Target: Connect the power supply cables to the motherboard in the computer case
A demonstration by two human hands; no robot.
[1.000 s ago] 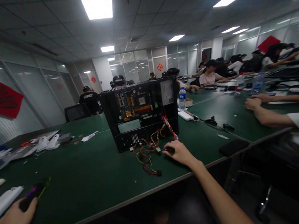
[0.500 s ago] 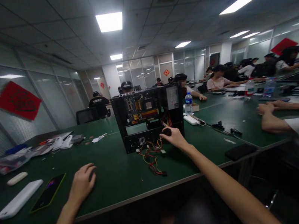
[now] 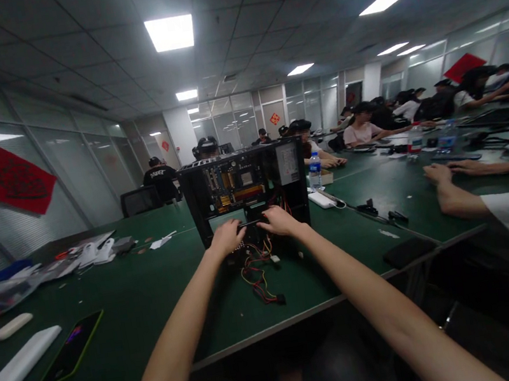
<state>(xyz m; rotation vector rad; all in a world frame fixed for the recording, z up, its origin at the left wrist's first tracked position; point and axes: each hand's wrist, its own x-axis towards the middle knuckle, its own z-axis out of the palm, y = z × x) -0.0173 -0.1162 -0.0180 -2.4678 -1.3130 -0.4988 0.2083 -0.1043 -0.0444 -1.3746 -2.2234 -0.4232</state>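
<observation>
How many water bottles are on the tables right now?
3. A clear bottle just right of the computer case; a red-labelled bottle and a bluish bottle farther right, by the seated people, who may hide others.

Black computer case (image 3: 245,195), red-and-yellow wires (image 3: 257,267), dark green table (image 3: 155,296), white power bank (image 3: 15,370), red wall paper (image 3: 10,181).
</observation>
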